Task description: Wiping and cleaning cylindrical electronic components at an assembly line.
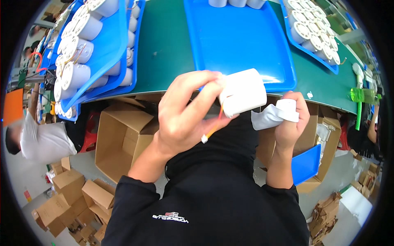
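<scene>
My left hand [186, 108] is closed round one end of a white cylindrical housing [246, 91], held tilted above the table's near edge. Thin red and yellow wires [214, 128] hang from the housing and end in a small white plug [204, 139]. To its right, my right hand [292, 123] grips a pale grey-white cloth [269, 117], part of which is bunched over the fingers. A gap separates the cloth from the housing. Beyond both hands lies a blue tray [242, 45] with a few white cylinders [238, 2] at its far end.
Stacked blue trays [108, 51] of white cylinders [78, 51] stand at the left of the green table [166, 49]. Another loaded tray [310, 49] is at the right, near a green bottle [363, 95]. Cardboard boxes [119, 135] flank me below. A person [45, 135] is at far left.
</scene>
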Available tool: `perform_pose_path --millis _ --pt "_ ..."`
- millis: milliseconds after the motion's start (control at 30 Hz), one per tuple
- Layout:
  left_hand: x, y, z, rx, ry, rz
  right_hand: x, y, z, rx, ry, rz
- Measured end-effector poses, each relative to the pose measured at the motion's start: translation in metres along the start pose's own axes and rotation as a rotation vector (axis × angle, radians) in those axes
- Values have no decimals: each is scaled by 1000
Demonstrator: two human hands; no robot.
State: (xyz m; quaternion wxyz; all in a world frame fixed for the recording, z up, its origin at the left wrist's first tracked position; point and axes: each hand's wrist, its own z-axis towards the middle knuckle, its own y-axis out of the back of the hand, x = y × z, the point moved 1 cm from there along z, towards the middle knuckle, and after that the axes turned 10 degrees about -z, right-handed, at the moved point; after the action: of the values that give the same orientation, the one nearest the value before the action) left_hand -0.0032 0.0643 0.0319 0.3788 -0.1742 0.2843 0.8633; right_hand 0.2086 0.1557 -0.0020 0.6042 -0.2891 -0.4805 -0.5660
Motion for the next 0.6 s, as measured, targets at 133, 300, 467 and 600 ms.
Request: perform_pose_path --millis 133,300,467,600 --pt "-2 2 3 31 -250 130 -1 5 0 30 25 -21" --pt "-7 11 -1 152 -517 260 -2 7 0 36 14 -40" --pt "-13 19 -11 221 -510 368 0 6 -3 67 -3 -60" --pt "-11 19 -11 205 -530 390 23 -5 -3 -99 86 13"
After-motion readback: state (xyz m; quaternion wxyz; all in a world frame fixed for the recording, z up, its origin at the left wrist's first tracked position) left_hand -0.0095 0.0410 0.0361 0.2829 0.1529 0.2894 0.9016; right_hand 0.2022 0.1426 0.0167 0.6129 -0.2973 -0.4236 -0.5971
